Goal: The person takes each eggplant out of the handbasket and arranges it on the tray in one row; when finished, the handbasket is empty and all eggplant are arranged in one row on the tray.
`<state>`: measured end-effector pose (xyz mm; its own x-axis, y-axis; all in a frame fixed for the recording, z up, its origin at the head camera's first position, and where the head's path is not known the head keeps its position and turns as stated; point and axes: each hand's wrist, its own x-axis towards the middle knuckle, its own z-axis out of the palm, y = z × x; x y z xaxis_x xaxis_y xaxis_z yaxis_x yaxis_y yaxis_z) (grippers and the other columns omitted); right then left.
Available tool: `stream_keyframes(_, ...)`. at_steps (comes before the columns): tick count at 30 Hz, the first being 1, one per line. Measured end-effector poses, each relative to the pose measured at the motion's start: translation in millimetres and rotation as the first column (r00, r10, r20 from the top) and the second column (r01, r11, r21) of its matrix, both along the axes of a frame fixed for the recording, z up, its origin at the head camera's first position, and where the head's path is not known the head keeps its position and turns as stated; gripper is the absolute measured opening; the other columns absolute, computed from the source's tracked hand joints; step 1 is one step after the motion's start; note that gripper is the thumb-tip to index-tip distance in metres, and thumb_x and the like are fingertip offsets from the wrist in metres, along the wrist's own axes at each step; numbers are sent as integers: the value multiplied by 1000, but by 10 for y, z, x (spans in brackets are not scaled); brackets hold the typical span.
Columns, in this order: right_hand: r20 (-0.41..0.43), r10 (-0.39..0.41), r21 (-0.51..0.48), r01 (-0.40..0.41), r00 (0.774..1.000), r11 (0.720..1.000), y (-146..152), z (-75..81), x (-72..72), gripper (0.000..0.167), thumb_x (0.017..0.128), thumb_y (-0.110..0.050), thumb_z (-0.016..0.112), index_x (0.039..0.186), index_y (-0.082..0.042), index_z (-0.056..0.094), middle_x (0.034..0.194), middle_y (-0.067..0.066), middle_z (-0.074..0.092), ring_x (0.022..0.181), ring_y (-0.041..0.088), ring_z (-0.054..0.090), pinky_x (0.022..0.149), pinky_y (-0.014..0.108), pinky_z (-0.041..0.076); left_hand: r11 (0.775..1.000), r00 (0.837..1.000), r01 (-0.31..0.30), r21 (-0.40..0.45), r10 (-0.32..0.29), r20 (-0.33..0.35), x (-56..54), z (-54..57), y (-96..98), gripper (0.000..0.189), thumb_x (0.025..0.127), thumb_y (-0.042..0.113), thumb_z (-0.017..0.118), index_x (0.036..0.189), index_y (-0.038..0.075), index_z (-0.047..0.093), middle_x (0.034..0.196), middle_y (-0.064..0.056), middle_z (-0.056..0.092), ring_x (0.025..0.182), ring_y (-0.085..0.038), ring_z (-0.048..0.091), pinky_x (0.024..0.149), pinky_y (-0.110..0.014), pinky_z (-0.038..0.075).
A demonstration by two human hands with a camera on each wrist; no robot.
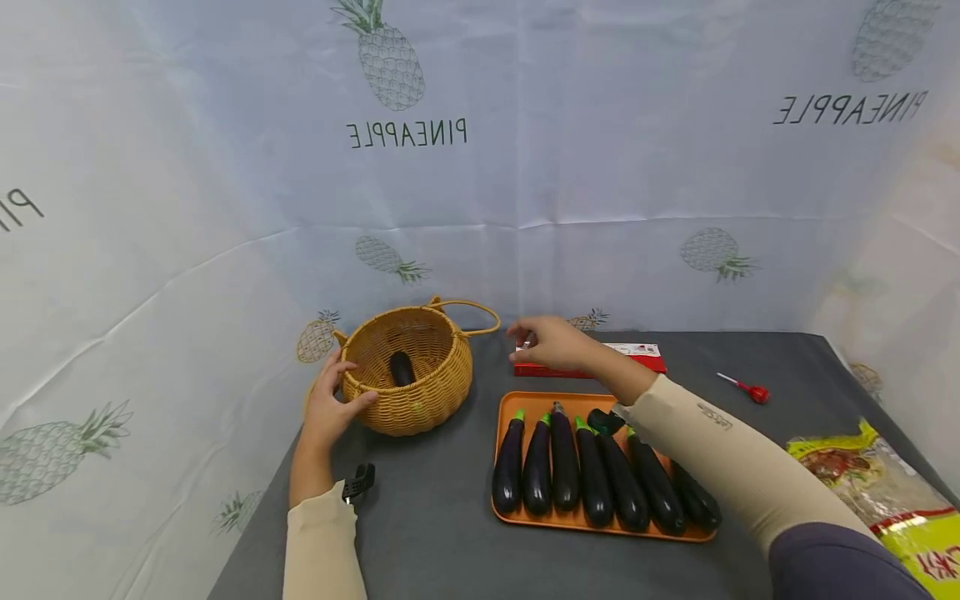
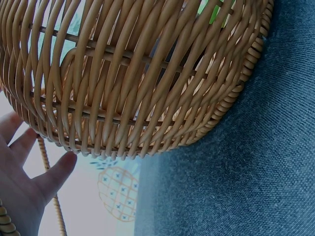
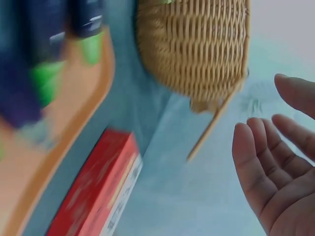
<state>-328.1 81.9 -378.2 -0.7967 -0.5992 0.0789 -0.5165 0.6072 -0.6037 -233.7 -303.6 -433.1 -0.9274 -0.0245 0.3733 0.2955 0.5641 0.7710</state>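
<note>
A round wicker basket [image 1: 420, 408] stands on the grey tabletop, one loop handle swung out to its right. Inside it lies a dark eggplant [image 1: 402, 368]. My left hand [image 1: 330, 404] grips the basket's near-left rim, thumb along the front; the left wrist view catches this hand [image 2: 29, 172] at the rim, beside the woven wall [image 2: 133, 88]. To the basket's right, my right hand [image 1: 553, 342] hovers with nothing in it, and its fingers look loosely bent in the right wrist view. Several eggplants [image 1: 564, 458] lie side by side on an orange tray [image 1: 532, 402], partly under my right forearm.
Behind the tray is a red and white box [image 1: 648, 358], partly covered by my right hand. Farther right lie a red lollipop [image 1: 757, 394] and a yellow plastic food bag [image 1: 877, 492]. A pineapple-print cloth [image 1: 600, 167] hangs around the table's back and sides.
</note>
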Motion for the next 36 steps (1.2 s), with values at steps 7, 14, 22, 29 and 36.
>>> stream_keyframes(7,-22,168,4,-168,985,986,-900,192,-243,38,92,-29,69,127,-16,61,115,-1,62,104,14,59,80,31,51,1000,1000,-2,-2,2,6,10,13,-7,54,83,14,78,127,-3,51,159,-18,15,141,-44,19,105,-63,29)
stream_keyframes(14,-65,328,143,-316,942,938,-1703,143,-415,36,93,-17,69,128,-15,60,116,-1,62,101,9,57,82,26,49,1000,1000,-4,0,4,2,25,11,-21,51,83,14,78,125,-1,52,158,-19,16,141,-43,20,104,-62,30)
stream_keyframes(22,-48,430,491,-354,902,796,-2200,-161,-543,40,94,-1,62,131,-15,63,127,2,61,114,18,56,89,28,49,1000,999,3,19,-2,-53,-136,-219,-122,49,82,16,79,122,3,54,159,-17,18,142,-40,18,105,-62,30)
stream_keyframes(29,33,474,568,-407,880,715,-2252,-351,-528,44,100,-6,55,141,-23,54,139,-2,54,125,19,50,98,34,45,1000,997,-9,18,10,-71,-226,-396,-196,51,79,19,82,120,8,55,159,-11,20,143,-35,19,105,-60,32)
stream_keyframes(36,107,410,680,-367,906,634,-2269,-364,-561,47,102,-16,54,146,-30,46,145,-6,47,130,18,46,102,37,42,1000,999,-9,13,9,-36,-156,-207,-105,51,82,17,80,124,5,54,160,-14,17,143,-38,18,105,-61,30)
